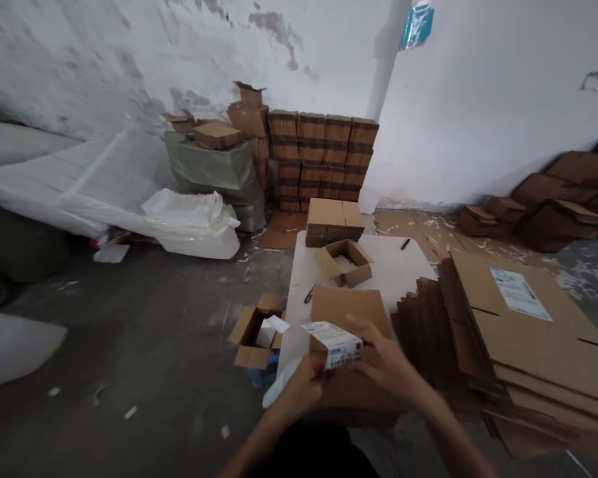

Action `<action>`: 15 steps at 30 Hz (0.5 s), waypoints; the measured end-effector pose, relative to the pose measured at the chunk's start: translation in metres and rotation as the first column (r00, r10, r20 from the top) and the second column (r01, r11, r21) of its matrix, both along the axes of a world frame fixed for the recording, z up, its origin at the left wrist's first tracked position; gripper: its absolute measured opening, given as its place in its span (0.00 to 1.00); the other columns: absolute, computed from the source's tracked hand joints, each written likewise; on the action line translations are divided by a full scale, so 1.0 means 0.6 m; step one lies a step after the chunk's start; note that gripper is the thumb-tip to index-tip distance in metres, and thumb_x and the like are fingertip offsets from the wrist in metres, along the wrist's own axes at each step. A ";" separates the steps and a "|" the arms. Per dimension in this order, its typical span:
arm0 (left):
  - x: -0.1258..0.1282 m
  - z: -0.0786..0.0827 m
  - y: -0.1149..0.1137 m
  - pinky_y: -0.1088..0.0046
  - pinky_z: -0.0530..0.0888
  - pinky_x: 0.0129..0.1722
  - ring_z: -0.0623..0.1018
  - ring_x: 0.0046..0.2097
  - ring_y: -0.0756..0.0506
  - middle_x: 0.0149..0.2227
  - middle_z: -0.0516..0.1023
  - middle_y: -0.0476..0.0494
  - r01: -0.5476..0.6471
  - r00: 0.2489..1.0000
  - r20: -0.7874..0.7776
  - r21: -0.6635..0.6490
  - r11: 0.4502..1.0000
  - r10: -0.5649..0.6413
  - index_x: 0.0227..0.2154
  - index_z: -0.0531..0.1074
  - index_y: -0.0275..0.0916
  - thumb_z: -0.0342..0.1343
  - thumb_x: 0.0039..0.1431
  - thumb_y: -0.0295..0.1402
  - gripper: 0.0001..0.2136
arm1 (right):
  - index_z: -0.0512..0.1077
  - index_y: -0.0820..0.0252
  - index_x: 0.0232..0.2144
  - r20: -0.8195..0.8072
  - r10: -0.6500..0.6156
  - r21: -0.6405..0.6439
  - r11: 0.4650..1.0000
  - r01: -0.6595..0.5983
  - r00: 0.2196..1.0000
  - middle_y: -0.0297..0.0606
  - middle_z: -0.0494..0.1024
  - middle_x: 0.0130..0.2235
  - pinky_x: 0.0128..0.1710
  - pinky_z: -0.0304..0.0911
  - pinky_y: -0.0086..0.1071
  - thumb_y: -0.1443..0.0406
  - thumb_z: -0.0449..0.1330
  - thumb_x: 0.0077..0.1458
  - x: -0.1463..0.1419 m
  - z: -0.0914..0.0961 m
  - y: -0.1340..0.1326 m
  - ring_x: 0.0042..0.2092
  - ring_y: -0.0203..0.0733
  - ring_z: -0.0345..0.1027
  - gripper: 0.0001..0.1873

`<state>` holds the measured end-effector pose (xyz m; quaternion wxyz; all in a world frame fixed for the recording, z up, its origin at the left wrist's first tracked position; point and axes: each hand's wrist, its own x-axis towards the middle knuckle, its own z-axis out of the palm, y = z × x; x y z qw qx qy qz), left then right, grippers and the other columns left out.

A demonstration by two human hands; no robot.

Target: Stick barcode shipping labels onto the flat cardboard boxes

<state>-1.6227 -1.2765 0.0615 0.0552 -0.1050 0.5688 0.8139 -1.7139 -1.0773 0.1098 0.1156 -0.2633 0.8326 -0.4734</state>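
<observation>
Head — left hand [309, 380], right hand [383, 362] grip printed item [335, 343] by edges.

Left hand [306, 382] grips white printed piece [336, 342], right hand [386, 362] at piece's right edge; open box [357, 275] far on worktop [391, 265], flattened cartons [558, 345] right.

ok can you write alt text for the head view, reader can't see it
A left hand holds a white printed item above brown cardboard on a white table, with the right hand at its other side. Behind sits an open box; flattened cartons are stacked to the right.
</observation>
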 end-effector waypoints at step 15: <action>0.000 -0.098 -0.091 0.79 0.75 0.33 0.81 0.29 0.49 0.24 0.80 0.51 -0.752 0.624 0.536 0.213 0.624 0.569 0.56 0.62 0.37 0.39 0.68 0.26 0.17 | 0.67 0.57 0.33 -0.094 -0.092 -0.110 0.991 0.082 0.991 0.36 0.72 0.32 0.37 0.63 0.31 0.60 0.48 0.62 -0.059 -0.039 -0.061 0.35 0.39 0.67 0.12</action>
